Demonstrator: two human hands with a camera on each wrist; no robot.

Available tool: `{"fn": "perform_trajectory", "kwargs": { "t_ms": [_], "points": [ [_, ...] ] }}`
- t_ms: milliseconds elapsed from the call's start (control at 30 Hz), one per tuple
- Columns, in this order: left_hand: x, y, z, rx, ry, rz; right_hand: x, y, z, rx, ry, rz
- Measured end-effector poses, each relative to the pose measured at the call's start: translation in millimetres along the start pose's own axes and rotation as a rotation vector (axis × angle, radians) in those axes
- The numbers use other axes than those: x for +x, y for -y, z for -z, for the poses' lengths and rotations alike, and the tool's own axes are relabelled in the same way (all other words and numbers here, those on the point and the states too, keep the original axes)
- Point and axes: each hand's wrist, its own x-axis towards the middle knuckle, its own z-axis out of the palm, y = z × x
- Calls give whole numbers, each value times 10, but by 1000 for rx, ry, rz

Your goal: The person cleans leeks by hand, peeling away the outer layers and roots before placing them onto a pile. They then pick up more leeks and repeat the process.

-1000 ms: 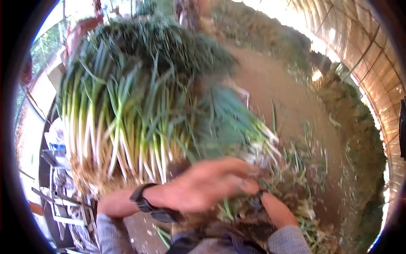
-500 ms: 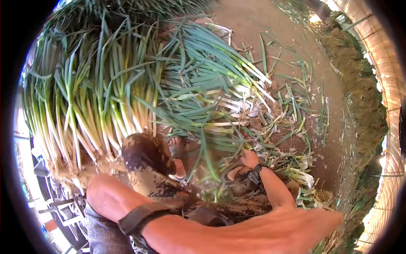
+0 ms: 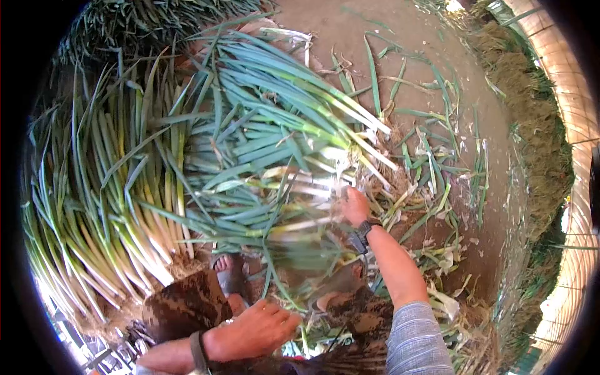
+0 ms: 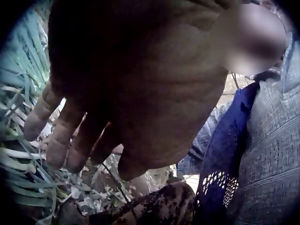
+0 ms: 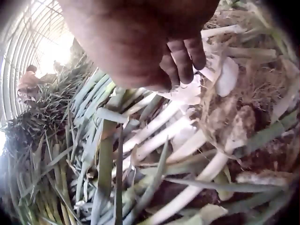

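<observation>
My right hand (image 3: 355,206) is at the white root ends of green onions (image 3: 275,134) lying in a pile, its fingers curled round a green onion (image 3: 306,224) that is blurred. In the right wrist view the curled fingers (image 5: 183,61) hang over pale shanks and papery white skin (image 5: 187,93); the grip itself is partly hidden. My left hand (image 3: 259,328) hovers near my lap, close to the camouflage trousers. Its fingers are loosely extended with nothing in them, as the left wrist view shows the palm (image 4: 154,89).
A dense row of unpeeled green onions (image 3: 106,187) with soil-caked roots stands at left. Stripped leaves and skins (image 3: 431,162) litter the dirt floor at right. My sandalled foot (image 3: 231,272) is beside the pile. Another person (image 5: 30,84) is far back.
My left hand has swung back from the right side toward my lap. The right hand has moved up to the pile's root ends, and one green onion there now blurs. The view has tilted down.
</observation>
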Motion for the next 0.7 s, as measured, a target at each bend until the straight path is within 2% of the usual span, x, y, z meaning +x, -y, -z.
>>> {"fn": "perform_trajectory", "kwargs": {
  "t_ms": [33, 67, 133, 167, 233, 267, 300, 367, 433, 500, 533, 567, 667, 700],
  "points": [
    [2, 22, 42, 45, 9, 62, 179, -75, -39, -2, -6, 1],
    [25, 56, 105, 47, 6, 63, 357, -131, -101, 7, -104, 35],
    [78, 106, 233, 122, -6, 186, 659, -204, -145, 6, -270, 91],
    [66, 103, 205, 121, -5, 192, 814, -240, -116, 9, -266, 94],
    [11, 82, 119, -17, 70, 251, 1176, -364, 14, -115, -444, 136],
    [51, 102, 217, -75, 196, 278, 1318, -428, 118, -170, -451, 143],
    [46, 114, 212, -84, 205, 284, 1439, -492, 238, -226, -455, 150],
    [29, 109, 161, -18, 47, 280, 1695, -641, 428, -391, -258, 63],
    [67, 101, 166, -46, 60, 331, 1819, -592, 573, -423, -172, 45],
    [19, 81, 45, -154, -138, 280, 1892, -600, 613, -453, 198, -70],
    [39, 87, 76, -172, -139, 279, 1827, -719, 459, -354, 56, 34],
    [42, 71, 90, -179, -133, 292, 1792, -836, 368, -348, 71, 38],
    [52, 50, 137, -74, -103, 288, 1536, -588, 426, -159, 67, -53],
    [63, 50, 145, -61, -116, 267, 1397, -512, 424, -408, 129, -15]
  ]
}}
